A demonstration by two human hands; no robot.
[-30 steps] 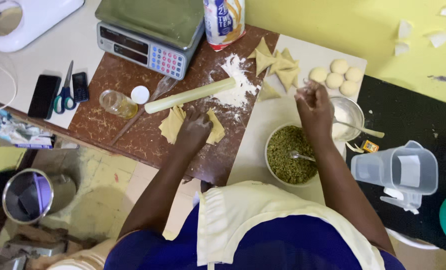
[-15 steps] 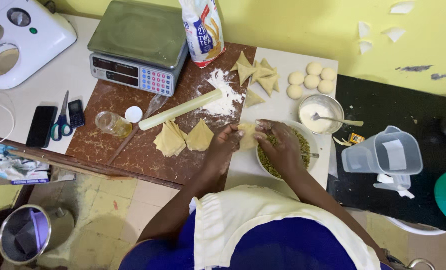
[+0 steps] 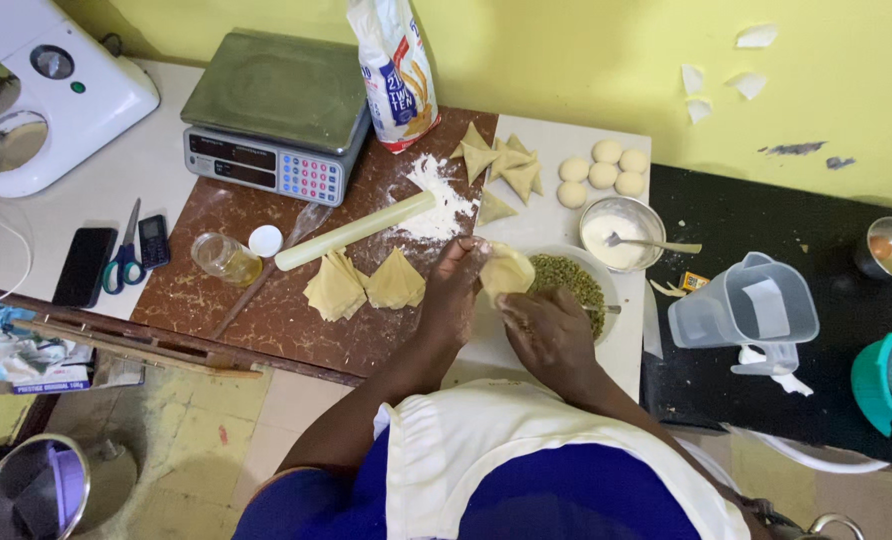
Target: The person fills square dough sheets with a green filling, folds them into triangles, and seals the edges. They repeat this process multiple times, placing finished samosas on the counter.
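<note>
Near edge: white apron (image 3: 486, 450) over blue garment, both arms reaching away from body.
Right hand (image 3: 551, 335) over near rim of bowl of green filling (image 3: 571, 285), fingers curled, grip narrow, touching lower edge of dough piece (image 3: 506, 270).
Left hand (image 3: 456, 290) just left of it, grip closed on same dough piece, fingertips at its left side. Dough piece held between both hands, above left rim of bowl, over white board (image 3: 546, 225).
Left of hands, on brown desk (image 3: 246, 310): two stacks of folded dough sheets (image 3: 366, 285), touching each other.
Further left: scissors (image 3: 124, 255), two phones (image 3: 116, 255), small jar of oil (image 3: 221, 257) with white lid (image 3: 264, 240) beside it.
Mid depth: rolling pin (image 3: 354, 231) lying diagonal, right end in flour patch (image 3: 436, 205).
Right of bowl: small steel bowl of white paste (image 3: 618, 235) with spoon; clear plastic jug (image 3: 744, 305) on black surface, well apart.
Far: folded triangles (image 3: 501, 165) in cluster on board, dough balls (image 3: 603, 170) just right of them.
Far left: digital scale (image 3: 271, 115), flour bag (image 3: 396, 70) upright beside it, white appliance (image 3: 41, 95) at corner.
</note>
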